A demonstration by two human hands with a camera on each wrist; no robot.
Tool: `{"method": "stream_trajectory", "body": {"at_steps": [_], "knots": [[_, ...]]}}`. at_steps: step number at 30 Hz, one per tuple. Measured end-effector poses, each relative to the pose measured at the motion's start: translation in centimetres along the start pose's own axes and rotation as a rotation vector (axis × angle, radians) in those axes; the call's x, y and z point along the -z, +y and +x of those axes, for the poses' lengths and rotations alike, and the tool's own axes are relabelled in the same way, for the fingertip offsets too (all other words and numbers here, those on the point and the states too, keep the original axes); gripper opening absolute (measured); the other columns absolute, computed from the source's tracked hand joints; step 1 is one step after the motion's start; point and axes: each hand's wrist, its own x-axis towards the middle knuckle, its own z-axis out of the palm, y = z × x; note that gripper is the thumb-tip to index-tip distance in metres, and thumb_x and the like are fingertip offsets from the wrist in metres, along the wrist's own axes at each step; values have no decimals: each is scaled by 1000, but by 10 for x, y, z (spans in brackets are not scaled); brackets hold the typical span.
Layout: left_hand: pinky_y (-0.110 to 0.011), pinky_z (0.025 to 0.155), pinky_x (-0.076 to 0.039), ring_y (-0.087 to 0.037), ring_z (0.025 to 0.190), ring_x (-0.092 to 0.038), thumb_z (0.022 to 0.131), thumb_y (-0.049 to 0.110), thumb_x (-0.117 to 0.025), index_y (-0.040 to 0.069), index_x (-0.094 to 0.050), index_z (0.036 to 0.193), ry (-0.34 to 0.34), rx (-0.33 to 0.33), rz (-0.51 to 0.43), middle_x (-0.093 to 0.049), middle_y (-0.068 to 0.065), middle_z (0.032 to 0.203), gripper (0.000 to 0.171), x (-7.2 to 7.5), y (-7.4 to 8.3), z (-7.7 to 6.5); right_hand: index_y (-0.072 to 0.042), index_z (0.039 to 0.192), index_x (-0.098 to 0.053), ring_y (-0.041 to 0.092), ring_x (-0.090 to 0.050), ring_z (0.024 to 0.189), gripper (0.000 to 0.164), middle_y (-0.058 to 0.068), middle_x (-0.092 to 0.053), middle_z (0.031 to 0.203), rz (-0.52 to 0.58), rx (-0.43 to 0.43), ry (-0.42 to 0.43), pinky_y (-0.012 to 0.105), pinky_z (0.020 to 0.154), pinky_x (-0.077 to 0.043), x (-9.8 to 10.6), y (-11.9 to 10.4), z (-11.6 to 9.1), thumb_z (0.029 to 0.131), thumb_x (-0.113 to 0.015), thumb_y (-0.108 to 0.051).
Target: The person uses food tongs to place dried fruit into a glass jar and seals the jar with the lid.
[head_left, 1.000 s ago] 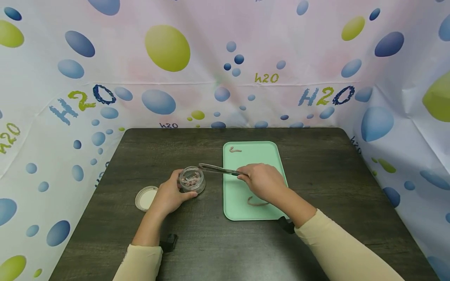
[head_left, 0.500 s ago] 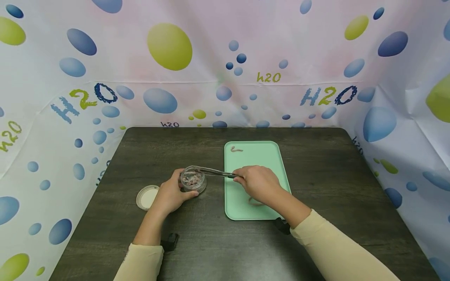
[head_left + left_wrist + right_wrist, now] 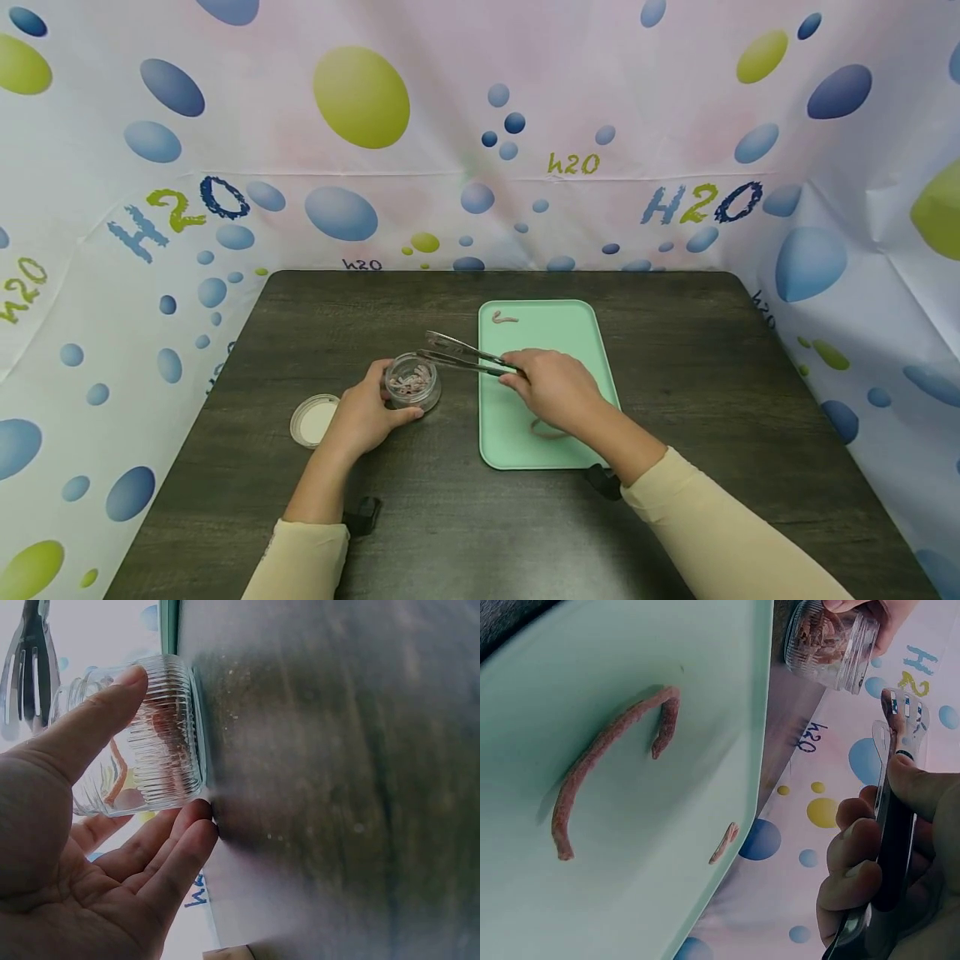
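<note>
My left hand holds a ribbed glass jar between thumb and fingers, upright on the table. Several thin pinkish worm-like strips lie inside it. In my right hand is a pair of metal tongs with dark grips. Their two arms stand spread apart with nothing seen between them, tips just right of the jar's mouth. Under that hand is a mint-green tray. A long curved worm-like strip lies near its front, and a smaller one in its far left corner.
A round lid with a pale inside lies on the dark wooden table, left of the jar and partly behind my left hand. A patterned curtain hangs behind the table and along both sides.
The tongs moved left over the jar's mouth, then back up and right. Their arms, close together before, are now spread apart. My left hand and the jar have stayed in place.
</note>
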Motion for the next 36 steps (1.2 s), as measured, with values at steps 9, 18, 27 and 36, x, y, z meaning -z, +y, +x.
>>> {"method": "stream_trajectory", "body": {"at_steps": [9,18,27,36], "knots": [[-64,102,-57,-48,129,-69,92,39,-89,9,-31,167,-5,1,-3,-67,-32,143,99,1,1,-1,-16,145,-71,8,-58,71,45,-4,-75,93,48,-54,-9,29,64,-47,6,15,-6,105,-74,-36],[-63,101,-56,-47,129,-69,93,41,-88,10,-32,167,-9,-3,-10,-68,-31,142,98,2,0,-1,-17,144,-71,11,-59,74,45,-2,-75,97,89,-142,-6,31,64,-44,5,40,-24,104,-74,-37],[-63,102,-56,-47,131,-68,93,40,-88,10,-32,167,-14,2,-21,-66,-32,145,98,3,0,-2,-16,142,-72,10,-65,77,46,-1,-80,97,124,-154,34,30,64,-48,9,55,-39,102,-77,-38],[-63,101,-57,-46,132,-68,93,41,-88,10,-32,167,-20,3,-17,-65,-31,147,97,2,0,-2,-16,135,-75,8,-60,72,46,-7,-75,84,90,-193,28,30,63,-46,13,80,-62,98,-81,-42]]}}
